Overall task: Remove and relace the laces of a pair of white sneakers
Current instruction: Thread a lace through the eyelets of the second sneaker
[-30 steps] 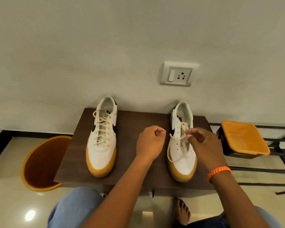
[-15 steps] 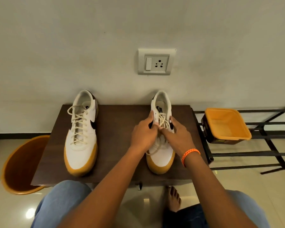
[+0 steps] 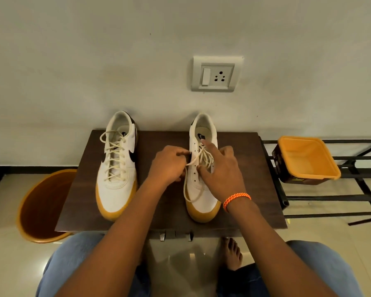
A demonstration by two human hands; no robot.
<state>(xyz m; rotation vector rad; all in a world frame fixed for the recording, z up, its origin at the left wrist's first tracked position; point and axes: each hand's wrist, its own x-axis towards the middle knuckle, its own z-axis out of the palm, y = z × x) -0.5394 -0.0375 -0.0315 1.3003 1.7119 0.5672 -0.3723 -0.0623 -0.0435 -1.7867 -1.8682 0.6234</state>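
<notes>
Two white sneakers with tan soles stand toe-toward-me on a small dark table [image 3: 163,219]. The left sneaker [image 3: 116,174] is fully laced, its cream lace ends looped loose at the top. The right sneaker [image 3: 201,189] has a slack cream lace [image 3: 190,183] hanging in a loop down its left side. My left hand [image 3: 167,166] pinches that lace beside the shoe's left eyelets. My right hand [image 3: 221,168], with an orange wristband, lies over the shoe's tongue, index finger stretched toward the top eyelets, thumb on the lace crossings.
A brown round basket [image 3: 41,206] sits on the floor left of the table. A yellow tub [image 3: 306,159] rests on a black metal rack [image 3: 356,198] to the right. A wall socket [image 3: 216,73] is above the shoes. My knees and a bare foot [image 3: 234,254] are below.
Both hands stayed at the right sneaker; my left hand has drawn the lace out to the left, and my right hand has shifted onto the tongue. The head camera has moved.
</notes>
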